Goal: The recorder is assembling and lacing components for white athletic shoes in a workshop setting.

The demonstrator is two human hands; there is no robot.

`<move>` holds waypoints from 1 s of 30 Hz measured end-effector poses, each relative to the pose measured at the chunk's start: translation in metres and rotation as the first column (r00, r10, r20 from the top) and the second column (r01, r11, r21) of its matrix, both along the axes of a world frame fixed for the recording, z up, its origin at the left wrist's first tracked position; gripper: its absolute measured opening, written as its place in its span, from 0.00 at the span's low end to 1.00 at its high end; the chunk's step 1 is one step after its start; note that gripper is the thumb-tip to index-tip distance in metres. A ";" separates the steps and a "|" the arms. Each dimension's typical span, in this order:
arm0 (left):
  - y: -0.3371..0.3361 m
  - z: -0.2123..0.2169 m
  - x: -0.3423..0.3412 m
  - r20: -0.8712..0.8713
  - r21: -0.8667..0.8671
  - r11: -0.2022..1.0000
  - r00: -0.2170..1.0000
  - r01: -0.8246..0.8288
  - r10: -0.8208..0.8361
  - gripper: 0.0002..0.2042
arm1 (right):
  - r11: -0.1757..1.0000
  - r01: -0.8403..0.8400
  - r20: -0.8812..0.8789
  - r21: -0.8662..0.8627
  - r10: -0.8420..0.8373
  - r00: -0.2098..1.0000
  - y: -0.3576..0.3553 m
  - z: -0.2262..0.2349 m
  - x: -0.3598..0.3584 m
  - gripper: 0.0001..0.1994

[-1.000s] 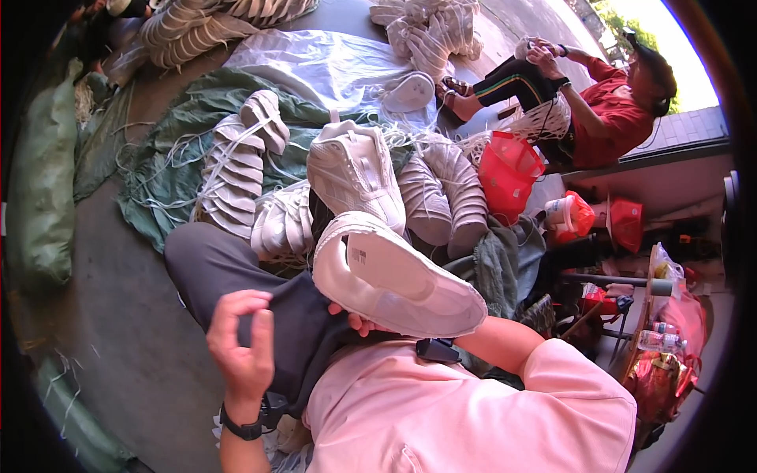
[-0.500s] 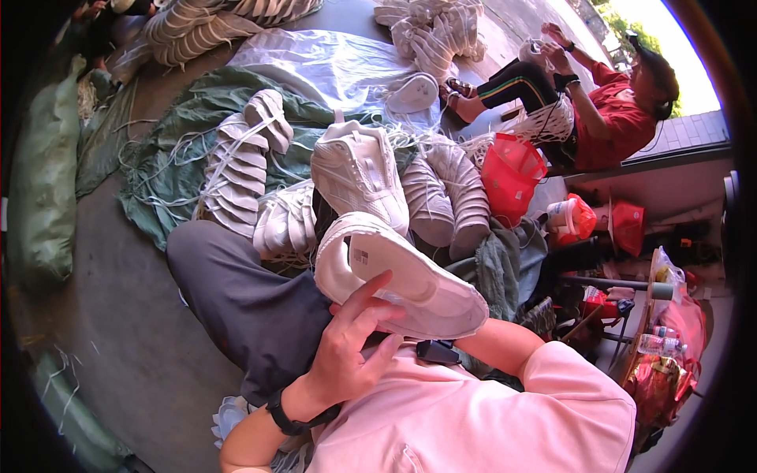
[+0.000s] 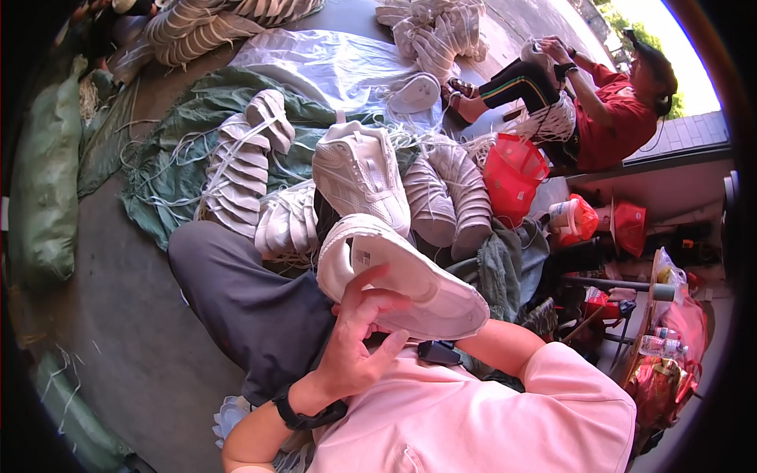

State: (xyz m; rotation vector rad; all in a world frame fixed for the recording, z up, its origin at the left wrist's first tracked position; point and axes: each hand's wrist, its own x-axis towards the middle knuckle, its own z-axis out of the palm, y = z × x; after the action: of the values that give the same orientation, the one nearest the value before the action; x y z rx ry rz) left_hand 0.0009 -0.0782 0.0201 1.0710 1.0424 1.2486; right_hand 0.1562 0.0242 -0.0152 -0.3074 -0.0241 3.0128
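Note:
A white shoe upper (image 3: 441, 303) is tilted over my lap, its pale inner base facing me and a rounded opening at its left end. My left hand (image 3: 359, 335), with a black watch on its wrist, lies against the lower edge of this upper. Its index finger is stretched over the pale base; the thumb stands apart below the edge. My right forearm (image 3: 505, 347) passes behind the upper, which hides the right hand and its grip. Just beyond stands a white laced shoe (image 3: 363, 177), toe towards me.
Stacked shoe uppers (image 3: 236, 169) and paired grey ones (image 3: 449, 193) lie on green cloth (image 3: 177, 130). A red bag (image 3: 514, 177) stands to the right. At the far right sits a person in red (image 3: 611, 110). Green sacks (image 3: 47, 181) line the left side.
My left hand has shifted slightly along the upper's edge, its index finger now more bent. The upper has barely moved. The other person's hands have come together at the shoe they hold.

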 end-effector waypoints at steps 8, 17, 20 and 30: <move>-0.002 -0.005 0.002 0.244 -0.098 0.991 0.968 0.091 -0.064 0.14 | 0.999 -0.019 0.014 0.033 0.019 1.000 0.000 -0.002 0.000 0.31; -0.010 -0.005 -0.003 -0.122 0.004 0.987 0.980 -0.160 0.159 0.07 | 0.997 -0.039 0.032 0.072 0.036 0.999 -0.004 -0.003 0.005 0.31; -0.011 -0.007 0.002 -0.104 -0.028 0.969 0.965 -0.244 0.240 0.08 | 0.995 -0.046 0.039 0.084 0.043 0.998 -0.004 -0.006 -0.001 0.31; -0.015 -0.010 0.004 -0.090 -0.018 0.991 0.987 -0.133 0.131 0.10 | 0.990 -0.068 0.063 0.126 0.061 0.996 -0.004 -0.007 -0.004 0.31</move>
State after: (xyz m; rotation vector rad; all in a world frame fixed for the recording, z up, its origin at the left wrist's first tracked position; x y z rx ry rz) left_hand 0.0044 -0.0929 0.0097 1.0608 1.2097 1.3006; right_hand 0.1524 0.0203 -0.0226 -0.3897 -0.2355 3.0467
